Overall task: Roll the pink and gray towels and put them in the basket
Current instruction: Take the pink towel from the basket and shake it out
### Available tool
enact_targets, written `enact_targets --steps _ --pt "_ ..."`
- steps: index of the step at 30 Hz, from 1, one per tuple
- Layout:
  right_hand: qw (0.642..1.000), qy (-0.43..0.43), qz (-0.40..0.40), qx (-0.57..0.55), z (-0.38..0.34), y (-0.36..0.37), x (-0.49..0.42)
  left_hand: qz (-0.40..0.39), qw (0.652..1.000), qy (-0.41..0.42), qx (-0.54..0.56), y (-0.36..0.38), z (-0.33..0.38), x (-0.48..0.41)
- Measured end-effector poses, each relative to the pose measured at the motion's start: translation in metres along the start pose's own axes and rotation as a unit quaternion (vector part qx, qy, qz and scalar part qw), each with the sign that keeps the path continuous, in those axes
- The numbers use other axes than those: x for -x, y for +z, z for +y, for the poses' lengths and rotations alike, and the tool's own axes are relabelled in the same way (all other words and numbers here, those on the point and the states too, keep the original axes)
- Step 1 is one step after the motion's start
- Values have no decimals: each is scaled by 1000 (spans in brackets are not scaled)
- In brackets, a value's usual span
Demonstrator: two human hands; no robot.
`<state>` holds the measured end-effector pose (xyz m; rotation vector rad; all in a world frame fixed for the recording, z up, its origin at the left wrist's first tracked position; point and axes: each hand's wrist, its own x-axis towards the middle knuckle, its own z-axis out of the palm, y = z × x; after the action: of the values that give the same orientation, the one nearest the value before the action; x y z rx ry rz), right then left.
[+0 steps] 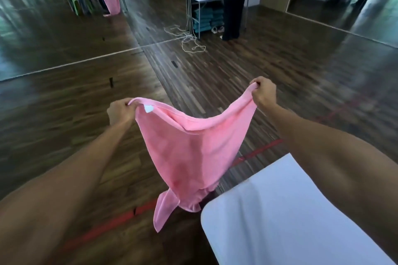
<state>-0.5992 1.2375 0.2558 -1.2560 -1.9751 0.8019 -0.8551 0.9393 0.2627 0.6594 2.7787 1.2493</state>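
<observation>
A pink towel [189,153] hangs in the air in front of me, held up by its two top corners. My left hand [120,112] pinches the left corner, beside a small white label. My right hand [263,93] grips the right corner, a little higher and farther away. The top edge sags between the hands, and the lower end bunches and dangles just off the corner of the white table [280,221]. No gray towel and no basket are in view.
The white table fills the lower right. Dark wooden floor with a red tape line [112,224] lies below. A mirror wall stands at the left. Farther back a person in dark clothes [233,0] stands by a white table with stacked towels, and a white cable [189,43] lies on the floor.
</observation>
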Motion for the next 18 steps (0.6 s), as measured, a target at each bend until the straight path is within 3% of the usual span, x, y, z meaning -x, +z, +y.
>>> enact_targets --steps 4,8,11,16,18 --pt "993 48 99 45 53 -8 10 -5 1000 -21 10 39 -17 39" --pt "979 131 150 -45 96 -43 -3 -2 991 -89 103 63 -14 72" --pt "973 140 172 -67 132 -68 1 11 971 -130 200 76 -9 116" --pt "946 219 223 -89 237 -106 40 -91 961 -195 174 112 -33 223" --pt "937 260 226 -59 280 -127 59 -152 937 -268 164 129 -48 260"
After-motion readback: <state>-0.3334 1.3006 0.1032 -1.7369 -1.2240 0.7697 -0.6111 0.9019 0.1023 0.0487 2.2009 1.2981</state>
